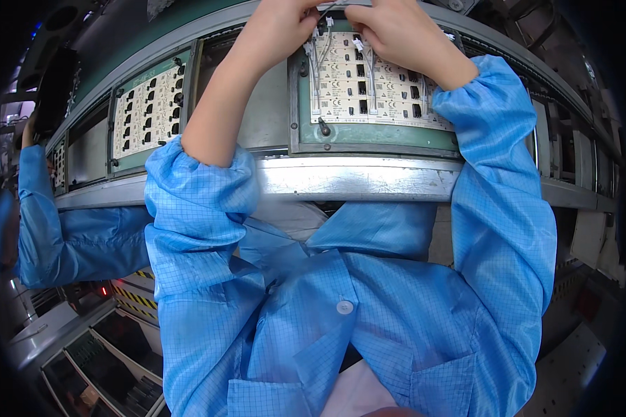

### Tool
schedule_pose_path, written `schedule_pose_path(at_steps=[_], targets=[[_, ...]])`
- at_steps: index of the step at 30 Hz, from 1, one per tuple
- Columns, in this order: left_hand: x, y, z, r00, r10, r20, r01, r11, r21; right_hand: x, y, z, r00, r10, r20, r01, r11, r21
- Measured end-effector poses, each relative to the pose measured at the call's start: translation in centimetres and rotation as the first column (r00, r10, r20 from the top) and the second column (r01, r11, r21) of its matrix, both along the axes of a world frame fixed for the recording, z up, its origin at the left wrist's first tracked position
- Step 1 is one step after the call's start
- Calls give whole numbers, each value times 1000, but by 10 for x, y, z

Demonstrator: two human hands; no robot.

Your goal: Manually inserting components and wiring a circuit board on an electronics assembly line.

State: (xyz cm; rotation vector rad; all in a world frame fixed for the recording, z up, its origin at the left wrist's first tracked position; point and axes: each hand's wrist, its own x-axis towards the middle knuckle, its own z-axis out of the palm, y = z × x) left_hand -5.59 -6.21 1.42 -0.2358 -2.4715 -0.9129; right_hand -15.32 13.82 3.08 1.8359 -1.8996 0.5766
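Observation:
At the top edge of the view, my left hand (282, 29) and my right hand (400, 33) face each other above a panel of white circuit boards (337, 76). The fingers of both hands are curled in, and the upper parts run out of the picture. A thin wire cable (335, 7) shows between them, pinched at my left fingertips. What the right fingers hold is hidden. White-plugged wire cables (373, 83) lie across the boards, which also carry small black parts (362, 106). The panel rests in a green fixture (389, 135) with dark clamps.
A second green fixture (116, 156) with a board panel (146, 111) sits to the left on the conveyor line. A metal rail (355, 179) runs along the near side. Another person's blue sleeve (38, 201) is at far left. Black-and-yellow striped bins (129, 302) stand lower left.

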Motion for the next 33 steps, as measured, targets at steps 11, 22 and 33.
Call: schedule_pose_path(at_steps=[11, 22, 33], targets=[[14, 21, 16, 943, 281, 177, -296, 953, 67, 6, -8, 3, 991, 30, 132, -43, 994, 96], [11, 18, 10, 971, 152, 187, -154, 988, -7, 0, -6, 0, 988, 155, 6, -153, 981, -120], [15, 15, 16, 990, 136, 28, -134, 989, -62, 0, 4, 8, 996, 18, 82, -35, 977, 208]])
